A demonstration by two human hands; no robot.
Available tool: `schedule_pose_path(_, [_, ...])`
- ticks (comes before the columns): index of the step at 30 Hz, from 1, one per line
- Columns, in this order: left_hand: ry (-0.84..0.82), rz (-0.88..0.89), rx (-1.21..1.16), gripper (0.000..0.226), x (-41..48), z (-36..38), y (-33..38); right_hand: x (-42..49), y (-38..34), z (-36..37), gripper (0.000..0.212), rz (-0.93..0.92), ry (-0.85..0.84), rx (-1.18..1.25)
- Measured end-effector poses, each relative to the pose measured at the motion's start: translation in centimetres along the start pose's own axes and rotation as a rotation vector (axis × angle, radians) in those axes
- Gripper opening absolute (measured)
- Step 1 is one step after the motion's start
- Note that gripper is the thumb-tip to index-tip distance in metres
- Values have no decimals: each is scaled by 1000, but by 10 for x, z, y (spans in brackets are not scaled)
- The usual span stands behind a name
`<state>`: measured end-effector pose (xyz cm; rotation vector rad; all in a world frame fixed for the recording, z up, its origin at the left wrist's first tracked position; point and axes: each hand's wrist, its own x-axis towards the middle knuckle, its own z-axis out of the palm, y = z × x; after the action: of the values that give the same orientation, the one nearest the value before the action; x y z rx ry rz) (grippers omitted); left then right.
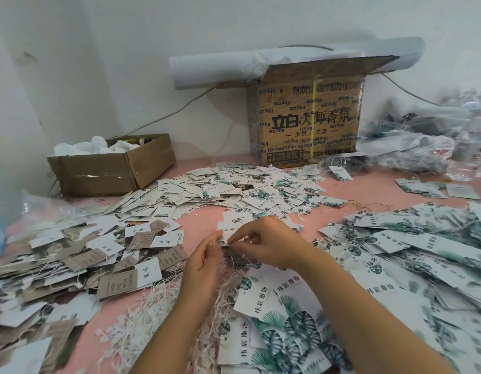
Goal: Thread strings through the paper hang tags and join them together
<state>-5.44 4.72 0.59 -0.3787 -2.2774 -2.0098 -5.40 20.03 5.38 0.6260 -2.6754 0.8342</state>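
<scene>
Pink tabletop (204, 214) heaped with loose tags: at centre, left hand (204, 261) and right hand (263, 244) pinch one leaf-printed hang tag (228, 232), its long axis roughly left-to-right.

Reaching in from below on bare forearms: left hand (204, 261), right hand (263, 242) close together, thumb and forefinger of each pinched.

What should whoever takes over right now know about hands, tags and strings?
Left hand and right hand both pinch one small tag above the pink table; whether a string is through it cannot be told.
Loose strings lie under the wrists, leaf-print tags near right, unsorted tag heap ahead.
Done: some tags in the right pile carry strings.
Left: the heap, apparently most of the job.
</scene>
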Motion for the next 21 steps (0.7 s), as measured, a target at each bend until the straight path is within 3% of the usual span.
schedule_pose_path(2, [46,-50,-91,27,1,0,0,-2,3,-5,21,117,44,158])
schedule_pose_path(6, [144,-67,-162,13,4,-3,-6,-4,15,-22,23,353,287,361])
schedule_pose_path(10, [207,-141,-234,22,9,-7,-13,-4,25,-29,25,518,479,792])
schedule_pose_path(12, [215,-151,-244,24,11,-8,-15,-4,28,-27,30,567,506,850])
schedule_pose_path(14, [217,-147,-236,24,12,-9,-16,-4,32,-23,35,629,492,731])
schedule_pose_path(16, [211,-145,-224,24,12,-9,-17,-5,37,-17,35,658,414,437])
schedule_pose_path(21, [200,-139,-213,25,12,-9,-17,-9,44,-1,34,587,8,-169])
